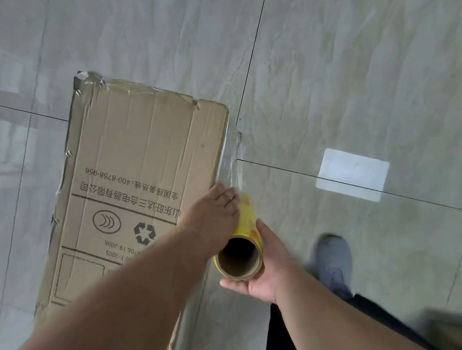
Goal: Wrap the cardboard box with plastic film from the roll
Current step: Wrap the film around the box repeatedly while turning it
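1. The cardboard box (138, 166) stands on the tiled floor (353, 50) in the left half of the view, long and flat, with its printed face toward the camera. Its left edge is rough and carries several staples; clear tape covers the far top corner.
2. The left hand (213, 207) reaches across the box face and lies at its right edge, fingers straight and together, pressing on the film there. It grips nothing.
3. The plastic film (232, 160) runs stretched along the right edge of the box, from the roll up toward the far corner.
4. The roll (244, 247) is yellow with a brown cardboard core, and its open end faces the camera. It is just beside the right edge of the box.
5. The right hand (264, 267) holds the roll from below and from the side, with fingers and thumb curled around it.
6. To the right, the floor is open tile with dark joints and 1 bright light patch (354, 174). A grey shoe (334, 263) stands near the right forearm.
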### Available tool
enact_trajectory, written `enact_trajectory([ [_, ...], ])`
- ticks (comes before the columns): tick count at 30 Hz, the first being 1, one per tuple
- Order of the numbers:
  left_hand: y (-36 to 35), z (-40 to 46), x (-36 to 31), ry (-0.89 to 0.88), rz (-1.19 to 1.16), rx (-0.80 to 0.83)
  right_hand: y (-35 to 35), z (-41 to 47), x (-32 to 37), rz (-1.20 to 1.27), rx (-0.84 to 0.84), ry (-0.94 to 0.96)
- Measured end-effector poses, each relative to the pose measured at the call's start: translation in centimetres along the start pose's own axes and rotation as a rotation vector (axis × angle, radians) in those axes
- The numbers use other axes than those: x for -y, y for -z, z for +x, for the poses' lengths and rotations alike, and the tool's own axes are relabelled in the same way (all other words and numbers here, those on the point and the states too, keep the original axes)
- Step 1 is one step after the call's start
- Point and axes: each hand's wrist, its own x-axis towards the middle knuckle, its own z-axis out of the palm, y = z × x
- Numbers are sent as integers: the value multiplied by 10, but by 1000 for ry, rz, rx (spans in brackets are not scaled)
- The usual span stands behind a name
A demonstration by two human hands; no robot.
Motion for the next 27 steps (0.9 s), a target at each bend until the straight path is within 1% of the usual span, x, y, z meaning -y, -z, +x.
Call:
enact_trajectory([
  [2,-2,-6,1,3,-23,5,0,0,-2,1,72,-5],
  [3,-2,-10,2,2,-31,18,-1,1,-2,-23,73,8],
  [6,5,-18,2,-37,-90,39,4,-1,-3,-107,-7,-1],
  [9,11,-22,0,4,-241,28,21,-4,-2,-367,-148,75],
  [11,18,-18,-1,14,-360,-14,35,-2,-1,-507,-235,120],
  [13,21,-12,-8,36,-461,-57,42,-4,-3,-526,-233,121],
  [15,19,-5,-17,84,-445,-39,40,-3,-4,-476,-197,132],
  [18,5,3,-29,164,-358,11,27,1,-10,-484,-171,201],
  [19,0,3,-33,181,-356,3,25,3,-14,-445,-166,196],
  [20,-3,2,-37,179,-362,0,26,7,-21,-347,-146,184],
  [23,-16,-3,-40,184,-268,-21,33,17,-42,87,0,169],
  [24,-19,-3,-39,180,-234,-24,35,21,-48,198,46,182],
  [25,-21,-2,-38,175,-209,-25,37,26,-53,270,83,195],
  [27,-22,-3,-37,174,-201,-22,34,32,-59,336,148,200],
])
